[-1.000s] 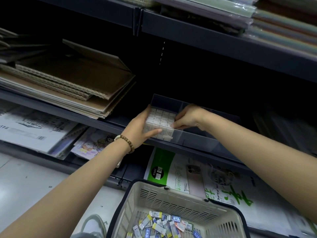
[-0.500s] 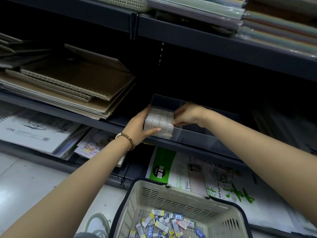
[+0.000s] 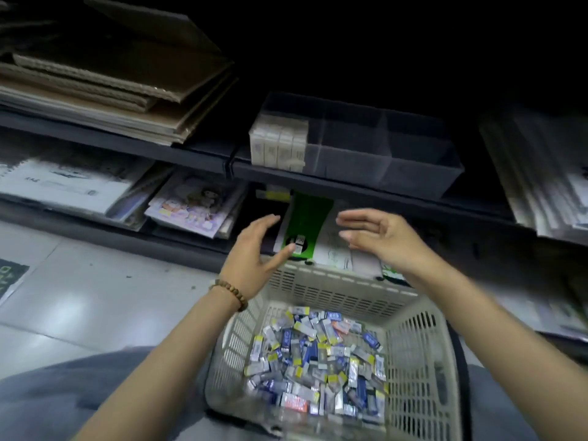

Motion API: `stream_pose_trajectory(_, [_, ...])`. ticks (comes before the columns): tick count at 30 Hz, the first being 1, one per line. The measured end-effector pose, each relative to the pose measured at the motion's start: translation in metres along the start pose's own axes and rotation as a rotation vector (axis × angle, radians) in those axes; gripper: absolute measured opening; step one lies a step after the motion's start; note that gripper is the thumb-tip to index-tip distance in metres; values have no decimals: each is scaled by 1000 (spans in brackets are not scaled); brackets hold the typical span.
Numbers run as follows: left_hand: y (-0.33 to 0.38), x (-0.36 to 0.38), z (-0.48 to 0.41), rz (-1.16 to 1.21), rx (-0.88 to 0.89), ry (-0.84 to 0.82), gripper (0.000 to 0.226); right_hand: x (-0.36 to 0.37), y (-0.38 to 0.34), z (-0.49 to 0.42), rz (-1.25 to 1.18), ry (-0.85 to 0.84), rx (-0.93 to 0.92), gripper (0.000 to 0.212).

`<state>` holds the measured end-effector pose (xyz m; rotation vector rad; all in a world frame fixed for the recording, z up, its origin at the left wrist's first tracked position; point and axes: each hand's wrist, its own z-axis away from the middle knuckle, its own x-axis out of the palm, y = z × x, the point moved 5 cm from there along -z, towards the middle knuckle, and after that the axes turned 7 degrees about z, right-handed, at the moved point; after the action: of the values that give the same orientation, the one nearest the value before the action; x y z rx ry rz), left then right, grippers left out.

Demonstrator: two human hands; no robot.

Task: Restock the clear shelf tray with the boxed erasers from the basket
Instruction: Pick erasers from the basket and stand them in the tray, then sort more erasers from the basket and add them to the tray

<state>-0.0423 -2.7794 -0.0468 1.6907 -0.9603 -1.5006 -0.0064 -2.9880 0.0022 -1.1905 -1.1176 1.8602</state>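
Hovering at the centre of the frame, just above the far rim of the basket (image 3: pixel 334 283), the left hand (image 3: pixel 254 259) and the right hand (image 3: pixel 378 237) face each other palm to palm. Their fingers are straight and loosely spread: each grip is apart and holds nothing. A bead bracelet (image 3: pixel 230 294) circles the left wrist.

The clear shelf tray (image 3: pixel 413 160) sits on the dark shelf (image 3: pixel 334 186) higher in the frame, well apart from both hands. A block of white boxed erasers (image 3: pixel 278 144) stands upright in its leftmost compartment, perhaps four across, though blur makes the count unsure.

A heap of loose erasers (image 3: pixel 318 361) in blue, white and yellow packs lies in the bottom of the basket at lower centre, below both hands. Cardboard sheets (image 3: pixel 111 84) are stacked at upper left.
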Motion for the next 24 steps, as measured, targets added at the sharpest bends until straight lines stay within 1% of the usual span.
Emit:
stream_pose_trajectory(4, [-81, 79, 57, 19, -338, -200, 58, 32, 135, 22, 121, -97, 312, 32])
stream_pose_trajectory(6, [-118, 112, 80, 4, -474, -273, 51, 40, 200, 32, 124, -58, 464, 34])
stream_pose_trajectory(8, [-148, 135, 90, -26, -554, -312, 49, 43, 253, 39, 115, 19, 554, 37])
stream_pose_trajectory(9, [-158, 146, 92, -48, -558, -339, 48, 47, 275, 41, 112, 38, 584, 40])
stream_pose_trajectory(11, [-172, 167, 86, -96, -499, -410, 47, 56, 306, 40, 101, 39, 599, 45])
stream_pose_trajectory(15, [-188, 206, 65, -220, -340, -572, 46, 80, 330, 23, 86, 63, 534, 44])
stream_pose_trajectory(17, [-198, 220, 56, -285, -296, -610, 42, 93, 337, 9, 77, 49, 517, 44])
stream_pose_trajectory(20, [-214, 230, 46, -423, -272, -641, 37, 107, 347, -9, 90, 18, 541, 46])
stream_pose_trajectory(22, [-221, 233, 38, -513, -253, -633, 37, 113, 349, -18, 144, 26, 542, 46])
stream_pose_trajectory(24, [-226, 236, 30, -584, -223, -627, 31, 117, 350, -26, 214, 48, 519, 47])
